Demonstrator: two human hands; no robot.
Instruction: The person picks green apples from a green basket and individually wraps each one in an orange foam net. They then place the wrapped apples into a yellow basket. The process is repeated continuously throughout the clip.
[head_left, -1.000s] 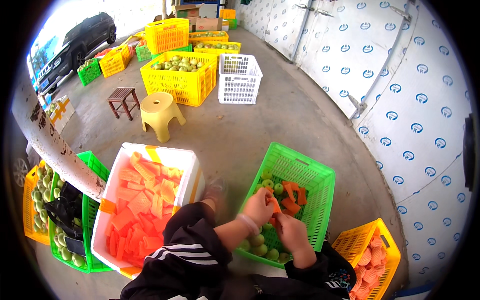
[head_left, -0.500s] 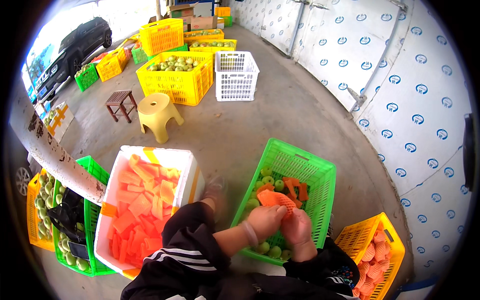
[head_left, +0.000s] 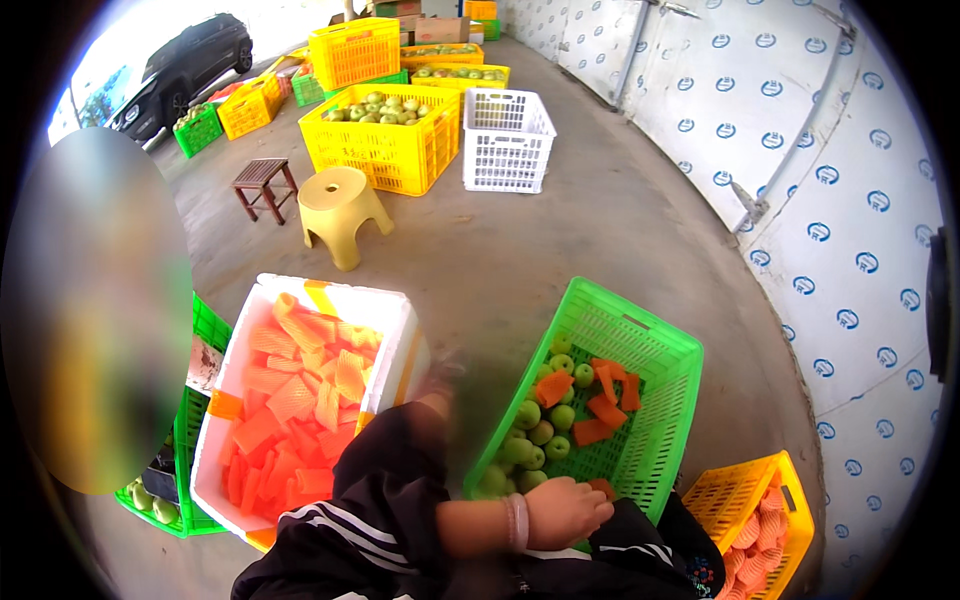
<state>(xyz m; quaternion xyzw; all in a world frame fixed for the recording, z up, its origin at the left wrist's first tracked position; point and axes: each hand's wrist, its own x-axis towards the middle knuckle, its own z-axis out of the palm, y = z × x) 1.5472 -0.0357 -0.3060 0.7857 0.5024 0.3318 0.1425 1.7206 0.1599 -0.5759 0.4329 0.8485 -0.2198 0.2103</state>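
Observation:
My left hand (head_left: 566, 515), with a band at the wrist, is over the near edge of a green crate (head_left: 640, 335). Its fingers are curled together, and what they hold, if anything, is hidden. Round green fruit (head_left: 520, 450), which look like apples, fill the crate's left side. Several orange foam net sleeves (head_left: 605, 410) lie on and beside them. My right hand does not show; its dark sleeve (head_left: 640, 545) is low, between the green crate and a yellow crate (head_left: 730, 490) of fruit wrapped in orange foam nets (head_left: 765, 535).
On my left stands a white foam box (head_left: 395, 320) full of orange foam net sleeves (head_left: 295, 400). Ahead are a cream plastic stool (head_left: 340, 210), a small brown stool (head_left: 262, 178), a yellow crate of fruit (head_left: 385, 155) and a white crate (head_left: 508, 150). A patterned wall (head_left: 850, 300) runs along the right.
My hands have parted and come back toward me; the orange foam net between them has left that spot. The right hand has gone out of sight. The view has shifted slightly.

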